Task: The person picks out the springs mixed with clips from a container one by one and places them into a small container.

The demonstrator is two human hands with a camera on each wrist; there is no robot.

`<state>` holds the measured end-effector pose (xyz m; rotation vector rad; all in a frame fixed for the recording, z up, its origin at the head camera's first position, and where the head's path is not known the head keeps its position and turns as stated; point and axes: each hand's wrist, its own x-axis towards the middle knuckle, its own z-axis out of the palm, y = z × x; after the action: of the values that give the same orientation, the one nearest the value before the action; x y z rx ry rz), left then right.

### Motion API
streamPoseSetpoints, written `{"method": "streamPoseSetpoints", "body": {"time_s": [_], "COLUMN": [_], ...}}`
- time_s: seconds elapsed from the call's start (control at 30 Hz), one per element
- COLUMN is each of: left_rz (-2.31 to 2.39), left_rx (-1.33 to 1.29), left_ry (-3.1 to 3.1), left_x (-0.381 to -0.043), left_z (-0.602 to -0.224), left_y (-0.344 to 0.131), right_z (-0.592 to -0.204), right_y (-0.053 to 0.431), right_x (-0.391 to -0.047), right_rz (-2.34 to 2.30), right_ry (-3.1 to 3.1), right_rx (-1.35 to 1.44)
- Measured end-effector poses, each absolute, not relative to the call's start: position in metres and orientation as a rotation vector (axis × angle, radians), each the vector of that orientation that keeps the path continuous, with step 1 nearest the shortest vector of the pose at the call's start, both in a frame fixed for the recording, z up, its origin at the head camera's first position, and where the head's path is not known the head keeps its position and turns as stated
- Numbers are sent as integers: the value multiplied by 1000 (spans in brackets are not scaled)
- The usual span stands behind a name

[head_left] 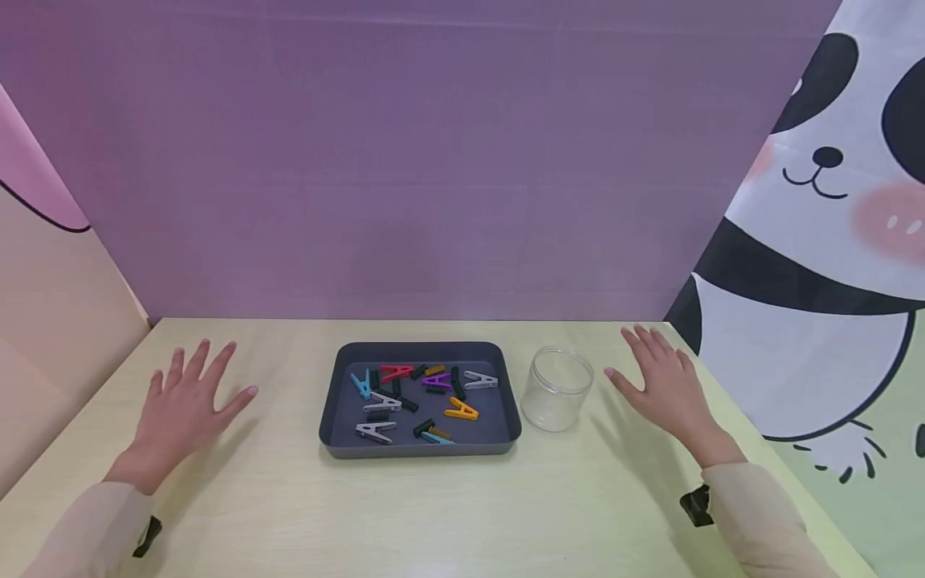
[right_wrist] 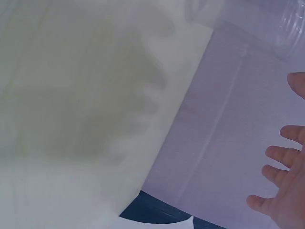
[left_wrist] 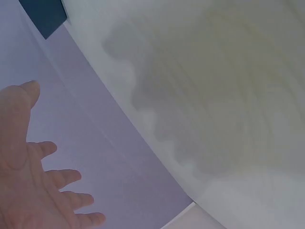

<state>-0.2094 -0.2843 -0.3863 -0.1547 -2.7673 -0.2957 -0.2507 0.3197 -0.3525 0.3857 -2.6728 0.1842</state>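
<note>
My left hand (head_left: pixel 181 413) is held over the left side of the table, fingers spread, well apart from the tray. On the other side my right hand (head_left: pixel 665 393) has its fingers extended and its thumb toward a clear round jar (head_left: pixel 556 389). The jar stands with its mouth up, just right of a dark grey tray (head_left: pixel 419 449). Inside the tray lie small plastic clips: a red clip (head_left: pixel 396 372), a purple clip (head_left: pixel 437 380), an orange clip (head_left: pixel 462 409), a blue clip (head_left: pixel 361 385) and several grey clips (head_left: pixel 383 402). Black ridged pieces (head_left: pixel 457 383) are scattered among them.
A pale wooden table (head_left: pixel 433 514) bears everything. Behind its far edge rises a purple backdrop (head_left: pixel 419 201). A panda-printed sheet (head_left: pixel 817 265) hangs along the right side. Each wrist wears a black strap piece, with the right strap (head_left: pixel 697 506) below the sleeve.
</note>
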Motion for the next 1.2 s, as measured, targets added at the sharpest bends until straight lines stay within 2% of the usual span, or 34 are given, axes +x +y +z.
{"method": "streamPoseSetpoints", "body": {"time_s": [0.47, 1.2], "left_rz": [-287, -316], "left_rx": [-237, -347], "left_ry": [-2671, -2673], "left_x": [-214, -223], "left_z": [-377, -384], "left_y": [-266, -226], "right_z": [-334, -332], "right_y": [303, 249], "right_x": [-257, -261], "right_rz": [219, 252], "right_ry": [-2484, -2461], "right_rx": [464, 640]}}
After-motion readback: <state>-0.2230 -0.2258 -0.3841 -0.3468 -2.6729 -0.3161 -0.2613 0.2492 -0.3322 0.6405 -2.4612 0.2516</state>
